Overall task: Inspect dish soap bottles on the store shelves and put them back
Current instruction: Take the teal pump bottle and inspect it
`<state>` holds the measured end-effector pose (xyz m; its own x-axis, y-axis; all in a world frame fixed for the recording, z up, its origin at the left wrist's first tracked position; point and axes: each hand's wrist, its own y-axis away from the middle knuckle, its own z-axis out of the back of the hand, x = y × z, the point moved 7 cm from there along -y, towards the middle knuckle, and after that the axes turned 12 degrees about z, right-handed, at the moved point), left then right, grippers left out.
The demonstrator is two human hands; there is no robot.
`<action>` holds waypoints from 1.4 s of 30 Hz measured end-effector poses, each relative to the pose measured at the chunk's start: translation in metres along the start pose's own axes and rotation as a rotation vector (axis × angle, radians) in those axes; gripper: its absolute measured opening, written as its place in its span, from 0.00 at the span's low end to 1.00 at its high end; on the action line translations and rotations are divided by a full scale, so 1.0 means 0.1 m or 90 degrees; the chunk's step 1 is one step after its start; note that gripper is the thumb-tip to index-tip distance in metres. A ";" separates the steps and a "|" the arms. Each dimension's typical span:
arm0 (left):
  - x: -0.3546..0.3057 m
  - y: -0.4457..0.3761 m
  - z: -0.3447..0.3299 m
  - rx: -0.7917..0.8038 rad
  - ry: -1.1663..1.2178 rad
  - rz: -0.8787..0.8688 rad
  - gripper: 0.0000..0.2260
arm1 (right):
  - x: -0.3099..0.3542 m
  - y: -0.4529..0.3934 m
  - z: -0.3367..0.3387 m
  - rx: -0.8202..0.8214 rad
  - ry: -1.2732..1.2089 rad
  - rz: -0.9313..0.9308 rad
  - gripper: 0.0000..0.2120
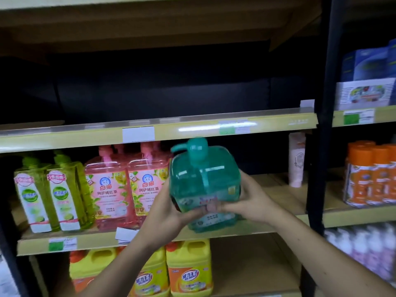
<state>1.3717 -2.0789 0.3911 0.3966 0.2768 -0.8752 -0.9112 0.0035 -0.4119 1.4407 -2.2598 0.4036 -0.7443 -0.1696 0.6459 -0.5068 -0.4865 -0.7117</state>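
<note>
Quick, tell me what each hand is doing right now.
Left hand: grips the left side of the teal pump bottle, fingers curled across its label.
Right hand: grips the bottle's right side.

Single head-worn view, close to the store shelves [158, 130], facing forward, slightly downward

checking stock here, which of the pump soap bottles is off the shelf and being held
The teal pump bottle, gripped by both the left hand and right hand. The two pink pump bottles stand on the middle shelf.
</note>
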 end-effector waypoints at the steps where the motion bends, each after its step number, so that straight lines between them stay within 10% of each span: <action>1: -0.04 0.03 0.00 -0.004 0.032 0.009 0.34 | 0.05 0.02 -0.02 -0.001 -0.020 -0.023 0.31; 5: 0.03 0.15 -0.05 -0.036 0.169 0.095 0.31 | 0.01 0.24 -0.18 -0.055 -0.150 -0.135 0.16; 9: 0.26 0.23 -0.22 -0.013 0.261 0.211 0.27 | -0.23 0.52 -0.32 -0.188 -0.243 -0.292 0.42; 12: 0.41 0.29 -0.27 -0.005 0.288 0.262 0.26 | -0.27 0.65 -0.42 -0.210 -0.269 -0.346 0.44; 42: 0.74 0.50 -0.29 -0.165 0.431 0.328 0.17 | 0.05 0.71 -0.52 -0.188 -0.208 -0.335 0.31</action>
<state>1.3590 -2.0861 0.2980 -0.0007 -0.4439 -0.8961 -0.9732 -0.2056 0.1026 1.3784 -2.2503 0.3413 -0.2213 -0.2467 0.9435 -0.8966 -0.3290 -0.2963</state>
